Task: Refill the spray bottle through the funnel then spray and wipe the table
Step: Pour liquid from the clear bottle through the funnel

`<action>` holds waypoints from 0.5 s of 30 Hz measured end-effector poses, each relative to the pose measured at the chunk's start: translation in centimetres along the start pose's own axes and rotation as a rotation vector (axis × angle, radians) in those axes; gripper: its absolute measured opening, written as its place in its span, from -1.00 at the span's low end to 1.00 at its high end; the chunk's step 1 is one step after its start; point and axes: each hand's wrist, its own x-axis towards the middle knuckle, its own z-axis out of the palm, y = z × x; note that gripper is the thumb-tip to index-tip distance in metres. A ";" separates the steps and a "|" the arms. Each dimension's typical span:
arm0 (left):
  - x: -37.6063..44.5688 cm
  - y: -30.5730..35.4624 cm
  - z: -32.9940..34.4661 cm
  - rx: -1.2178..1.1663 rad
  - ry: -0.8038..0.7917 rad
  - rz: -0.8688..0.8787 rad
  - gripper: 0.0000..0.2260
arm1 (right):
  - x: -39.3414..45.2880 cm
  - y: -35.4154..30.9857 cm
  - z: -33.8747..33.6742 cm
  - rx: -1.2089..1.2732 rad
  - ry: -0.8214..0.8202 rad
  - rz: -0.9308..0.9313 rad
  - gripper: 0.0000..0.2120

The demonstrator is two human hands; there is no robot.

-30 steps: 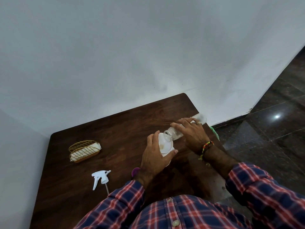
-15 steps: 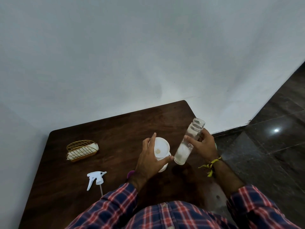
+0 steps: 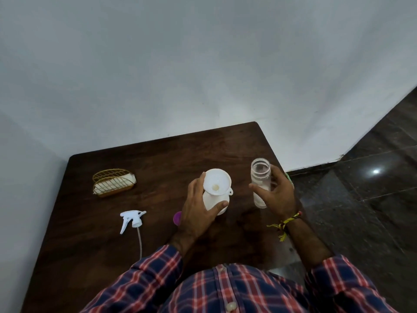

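Observation:
A white spray bottle (image 3: 214,201) stands on the dark wooden table (image 3: 158,159) with a white funnel (image 3: 217,182) seated in its neck. My left hand (image 3: 198,213) grips the bottle's body from the left. My right hand (image 3: 278,195) holds a clear open jar (image 3: 260,177) upright, to the right of the bottle near the table's right edge. The white trigger spray head (image 3: 132,219) with its dip tube lies on the table to the left.
A gold wire holder with white cloth (image 3: 114,182) sits at the back left of the table. A purple cap (image 3: 177,218) peeks out beside my left wrist. Something green (image 3: 290,178) shows behind my right hand. White walls border the table; dark floor lies to the right.
The clear jar went from tipped over the funnel to upright, and my right hand moved it rightward away from the bottle. My left hand kept its grip on the bottle.

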 end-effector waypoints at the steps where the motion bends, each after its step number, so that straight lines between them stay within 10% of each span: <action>1: -0.5 -0.2 0.0 -0.042 0.014 -0.007 -0.13 | -0.4 0.1 0.1 -0.070 -0.004 -0.039 -0.43; 15: -4.2 -2.2 -2.9 -0.086 0.081 -0.066 -0.10 | -4.4 -1.4 1.4 -0.480 0.072 -0.216 -0.44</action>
